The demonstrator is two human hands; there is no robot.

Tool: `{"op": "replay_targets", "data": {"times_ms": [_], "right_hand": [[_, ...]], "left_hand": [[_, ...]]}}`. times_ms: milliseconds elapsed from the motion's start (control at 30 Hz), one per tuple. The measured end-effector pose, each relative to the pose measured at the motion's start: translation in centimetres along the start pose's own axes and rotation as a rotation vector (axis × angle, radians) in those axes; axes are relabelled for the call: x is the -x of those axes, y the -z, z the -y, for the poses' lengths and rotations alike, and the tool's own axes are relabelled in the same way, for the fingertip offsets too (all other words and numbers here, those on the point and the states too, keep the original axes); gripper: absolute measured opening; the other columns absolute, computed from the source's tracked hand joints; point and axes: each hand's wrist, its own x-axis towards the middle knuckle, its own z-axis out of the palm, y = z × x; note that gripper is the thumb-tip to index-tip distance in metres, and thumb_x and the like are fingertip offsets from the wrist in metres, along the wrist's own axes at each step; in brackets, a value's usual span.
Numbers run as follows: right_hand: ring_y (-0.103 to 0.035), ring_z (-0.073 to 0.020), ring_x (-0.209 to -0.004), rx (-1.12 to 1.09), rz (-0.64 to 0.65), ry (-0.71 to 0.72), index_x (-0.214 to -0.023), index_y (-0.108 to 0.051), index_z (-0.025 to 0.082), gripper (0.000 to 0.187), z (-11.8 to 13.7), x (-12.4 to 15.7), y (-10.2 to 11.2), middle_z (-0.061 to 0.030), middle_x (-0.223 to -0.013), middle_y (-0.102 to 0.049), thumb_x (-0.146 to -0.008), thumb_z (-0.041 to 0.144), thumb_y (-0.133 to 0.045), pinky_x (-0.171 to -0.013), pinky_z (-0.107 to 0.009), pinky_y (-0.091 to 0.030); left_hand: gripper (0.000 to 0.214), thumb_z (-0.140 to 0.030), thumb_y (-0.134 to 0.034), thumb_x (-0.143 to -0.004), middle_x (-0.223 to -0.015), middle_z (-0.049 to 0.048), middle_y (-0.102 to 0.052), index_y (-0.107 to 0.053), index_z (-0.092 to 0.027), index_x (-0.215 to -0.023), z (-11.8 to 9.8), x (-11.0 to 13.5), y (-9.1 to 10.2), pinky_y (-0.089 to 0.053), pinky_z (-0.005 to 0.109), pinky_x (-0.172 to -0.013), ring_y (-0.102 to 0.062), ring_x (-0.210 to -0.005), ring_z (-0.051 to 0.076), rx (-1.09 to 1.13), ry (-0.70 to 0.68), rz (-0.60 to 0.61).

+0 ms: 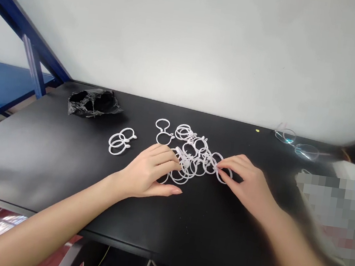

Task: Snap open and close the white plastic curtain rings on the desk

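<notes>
White plastic curtain rings [178, 183] with small eyelets lie in a tangled pile at the middle of the black table [45, 154]. Over the pile's left side rests my left hand [154, 171], its fingers curved and its thumb held apart; it covers some of the rings. At the pile's right end my right hand [248, 182] pinches a white ring [223, 182] near its eyelet between thumb and fingertips. Left of the pile, a few rings [115, 154] overlap one another. Two more rings [163, 120] lie at the pile's back left.
A crumpled black plastic bag [94, 103] sits at the back left. Eyeglasses [285, 136] and a tiny yellow bit [257, 130] lie near the pale wall [177, 40]. A pixelated item [333, 221] is at the right. Blue metal framing [43, 52] rises at the left.
</notes>
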Motion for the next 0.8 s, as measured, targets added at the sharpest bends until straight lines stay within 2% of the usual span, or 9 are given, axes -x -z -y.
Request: {"op": "replay_targets", "data": {"times_ms": [333, 433, 533, 667, 733, 800], "right_hand": [[-0.062, -0.0196, -0.081, -0.064, -0.171, -0.099, -0.09, -0.066, 0.023, 0.01, 0.3, -0.2, -0.3, -0.0023, -0.086, -0.069, -0.086, 0.015, -0.062, -0.073, -0.034, -0.05], [-0.063, -0.0192, -0.082, -0.192, -0.229, -0.194, -0.094, -0.068, 0.024, 0.014, 0.2, -0.2, -0.1, -0.002, -0.087, -0.068, -0.083, 0.016, -0.065, -0.077, -0.035, -0.05], [-0.064, -0.0186, -0.084, -0.418, -0.233, -0.242, -0.091, -0.07, 0.024, 0.01, 0.4, -0.2, 0.2, -0.0023, -0.088, -0.067, -0.083, 0.018, -0.067, -0.077, -0.033, -0.052], [-0.064, -0.0169, -0.079, -0.632, -0.271, -0.207, -0.081, -0.07, 0.025, 0.008, 1.7, -0.1, -0.1, -0.0016, -0.082, -0.066, -0.084, 0.017, -0.068, -0.072, -0.031, -0.054], [-0.065, -0.0173, -0.078, -0.642, -0.241, -0.164, -0.082, -0.069, 0.025, 0.011, 2.6, 0.0, -0.8, -0.0021, -0.083, -0.067, -0.085, 0.016, -0.066, -0.069, -0.031, -0.054], [-0.066, -0.0179, -0.081, -0.556, -0.183, -0.091, -0.087, -0.07, 0.025, 0.013, 3.3, 0.0, -1.5, -0.0029, -0.087, -0.068, -0.086, 0.013, -0.064, -0.071, -0.032, -0.055]], "left_hand": [[0.038, -0.048, -0.044, -0.098, -0.088, 0.0089, -0.068, -0.061, -0.014, -0.093, -0.4, -0.1, 0.0, -0.047, 0.034, -0.075, -0.058, -0.08, 0.019, 0.062, -0.008, 0.024], [0.037, -0.046, -0.044, -0.098, -0.087, 0.0086, -0.068, -0.061, -0.014, -0.093, -0.4, -0.1, 0.0, -0.048, 0.034, -0.074, -0.058, -0.079, 0.019, 0.071, -0.002, 0.017], [0.035, -0.045, -0.044, -0.098, -0.086, 0.0084, -0.067, -0.061, -0.015, -0.093, -0.5, -0.1, 0.1, -0.048, 0.034, -0.074, -0.058, -0.079, 0.019, 0.088, 0.001, 0.009], [0.034, -0.045, -0.049, -0.096, -0.095, 0.0102, -0.067, -0.059, -0.015, -0.106, -1.4, -0.4, -0.4, -0.049, 0.035, -0.078, -0.06, -0.086, 0.02, 0.157, 0.034, -0.045], [0.037, -0.044, -0.054, -0.094, -0.105, 0.0122, -0.067, -0.055, -0.014, -0.117, -2.0, -0.7, -0.9, -0.05, 0.035, -0.082, -0.061, -0.093, 0.021, 0.162, 0.079, -0.065], [0.033, -0.037, -0.059, -0.093, -0.109, 0.0119, -0.066, -0.055, -0.015, -0.117, -2.3, -0.8, -1.6, -0.049, 0.035, -0.084, -0.061, -0.097, 0.021, 0.096, 0.101, -0.044]]}}
